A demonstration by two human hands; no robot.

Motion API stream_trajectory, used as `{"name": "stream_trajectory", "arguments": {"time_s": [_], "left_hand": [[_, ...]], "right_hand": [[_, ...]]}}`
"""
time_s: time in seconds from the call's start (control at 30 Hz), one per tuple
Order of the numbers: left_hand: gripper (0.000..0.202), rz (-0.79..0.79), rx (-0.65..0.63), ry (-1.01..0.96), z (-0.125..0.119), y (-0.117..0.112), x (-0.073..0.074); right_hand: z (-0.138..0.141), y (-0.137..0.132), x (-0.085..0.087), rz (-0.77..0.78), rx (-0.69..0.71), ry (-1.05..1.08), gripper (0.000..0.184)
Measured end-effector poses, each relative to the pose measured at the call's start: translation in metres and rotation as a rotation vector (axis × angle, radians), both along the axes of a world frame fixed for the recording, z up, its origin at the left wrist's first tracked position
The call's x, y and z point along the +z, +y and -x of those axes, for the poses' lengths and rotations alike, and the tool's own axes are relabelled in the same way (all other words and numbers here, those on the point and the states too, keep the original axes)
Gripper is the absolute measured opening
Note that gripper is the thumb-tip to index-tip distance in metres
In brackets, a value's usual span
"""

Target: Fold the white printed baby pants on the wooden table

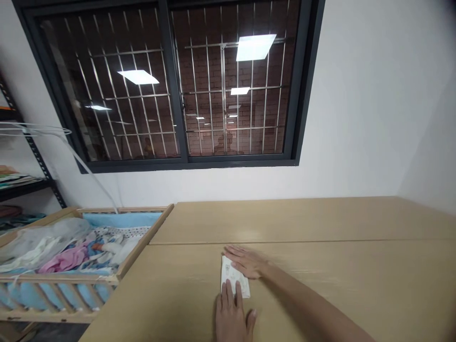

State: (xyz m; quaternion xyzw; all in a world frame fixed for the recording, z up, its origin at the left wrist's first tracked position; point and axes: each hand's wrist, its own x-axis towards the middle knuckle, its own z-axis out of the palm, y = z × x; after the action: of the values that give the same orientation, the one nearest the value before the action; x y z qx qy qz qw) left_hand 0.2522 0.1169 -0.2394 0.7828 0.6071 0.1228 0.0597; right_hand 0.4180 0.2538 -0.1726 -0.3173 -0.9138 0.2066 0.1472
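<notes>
A small folded white cloth with a faint coloured print (234, 278) lies flat on the light wooden tabletop (302, 270). My left hand (231, 314) comes up from the bottom of the view, its fingers flat against the cloth's near edge. From the right, my right hand (245, 262) reaches across, its spread fingers resting on the cloth's far corner. Neither hand closes around the cloth. Part of the cloth lies under my fingers.
To the left of the table stands a wooden crib (142, 242) with blue padding, holding crumpled fabrics and a pink garment. A dark metal shelf (32, 185) with folded items stands beyond it. A barred window (174, 164) fills the wall ahead.
</notes>
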Motion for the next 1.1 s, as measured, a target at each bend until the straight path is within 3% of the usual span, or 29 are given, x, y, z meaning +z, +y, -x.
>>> {"name": "stream_trajectory", "arguments": {"time_s": [0.07, 0.13, 0.23, 0.33, 0.43, 0.63, 0.77, 0.87, 0.97, 1.03, 1.1], "left_hand": [[0.081, -0.014, -0.002, 0.004, -0.001, -0.001, 0.002], [0.077, -0.008, -0.018, -0.001, 0.001, -0.004, 0.014], [0.065, 0.012, -0.012, -0.009, 0.014, -0.008, 0.046], [0.054, -0.020, 0.131, 0.008, 0.037, -0.006, 0.081], [0.047, 0.035, 0.242, 0.018, 0.055, 0.003, 0.102], [0.047, 0.163, 0.205, 0.022, 0.040, 0.029, 0.103], [0.047, 0.198, 0.210, 0.028, 0.020, 0.046, 0.104], [0.039, 0.206, 0.188, 0.021, 0.014, 0.048, 0.112], [0.035, 0.181, 0.161, 0.003, 0.029, 0.031, 0.124], [0.032, 0.154, 0.153, -0.018, 0.056, 0.005, 0.128], [0.028, 0.121, 0.150, -0.052, 0.093, -0.029, 0.125]], "right_hand": [[0.001, 0.002, -0.005, 0.011, -0.021, 0.012, 0.055], [-0.001, 0.001, -0.006, 0.028, -0.042, 0.019, 0.056], [-0.015, 0.001, -0.004, 0.063, -0.196, 0.118, 0.063], [-0.038, 0.006, -0.006, 0.080, -0.470, 0.348, 0.069], [-0.053, 0.010, -0.016, 0.089, -0.610, 0.488, 0.069], [-0.024, -0.001, -0.032, 0.044, -0.548, 0.492, 0.048], [0.007, -0.011, -0.027, 0.095, -0.541, 0.425, 0.043], [0.023, -0.022, -0.018, 0.093, -0.598, 0.372, 0.037], [0.039, -0.043, -0.004, 0.055, -0.634, 0.398, 0.027], [0.054, -0.066, 0.006, 0.084, -0.607, 0.466, 0.021], [0.075, -0.098, 0.013, 0.212, -0.539, 0.525, 0.019]]}}
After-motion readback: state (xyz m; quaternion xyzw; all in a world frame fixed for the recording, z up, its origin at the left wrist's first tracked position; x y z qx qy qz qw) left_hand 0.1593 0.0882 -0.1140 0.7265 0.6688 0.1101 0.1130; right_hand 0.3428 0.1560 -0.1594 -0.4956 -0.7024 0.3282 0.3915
